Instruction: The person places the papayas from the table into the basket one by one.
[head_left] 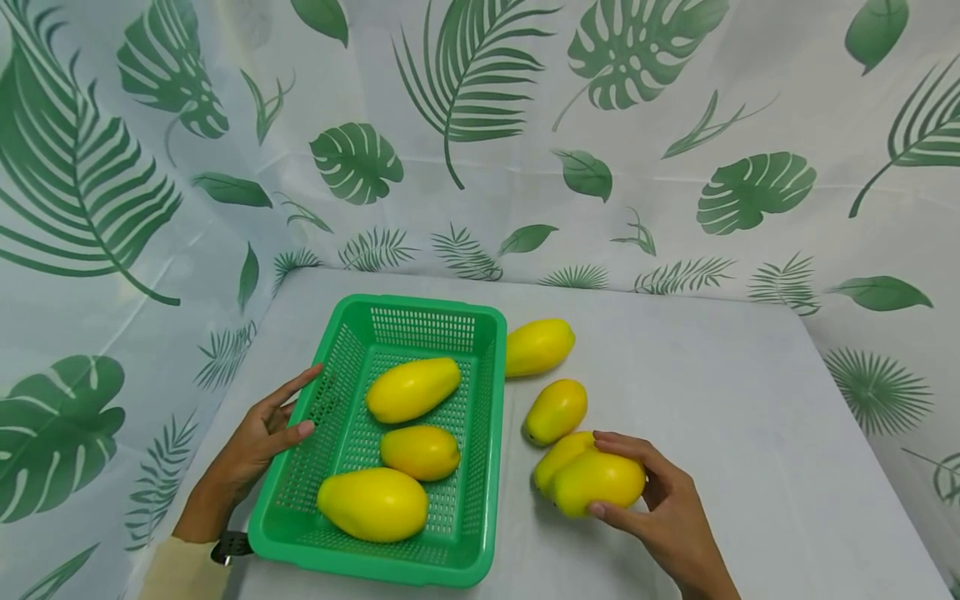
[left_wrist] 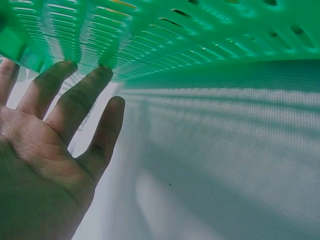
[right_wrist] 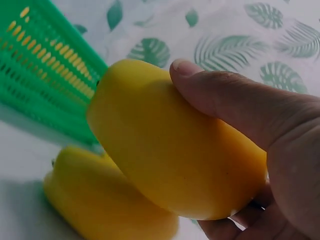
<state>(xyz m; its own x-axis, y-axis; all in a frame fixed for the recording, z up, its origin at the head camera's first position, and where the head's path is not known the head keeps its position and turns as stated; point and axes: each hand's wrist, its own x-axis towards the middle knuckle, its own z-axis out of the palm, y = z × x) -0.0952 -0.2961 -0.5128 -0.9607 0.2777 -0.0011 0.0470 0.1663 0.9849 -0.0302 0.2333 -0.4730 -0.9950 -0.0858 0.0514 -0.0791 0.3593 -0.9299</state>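
My right hand grips a yellow papaya by its side, with the thumb across it in the right wrist view. Another papaya lies right beside and below it, partly hidden in the head view. My left hand rests against the left side of a green plastic basket. In the left wrist view its fingers are stretched out, tips at the slotted wall. Inside the basket lie three papayas: an upper one, a middle one and a lower one.
Two more papayas lie right of the basket: one by its rim, one nearer my right hand. A white cloth covers the table. Leaf-patterned sheeting hangs behind and at both sides.
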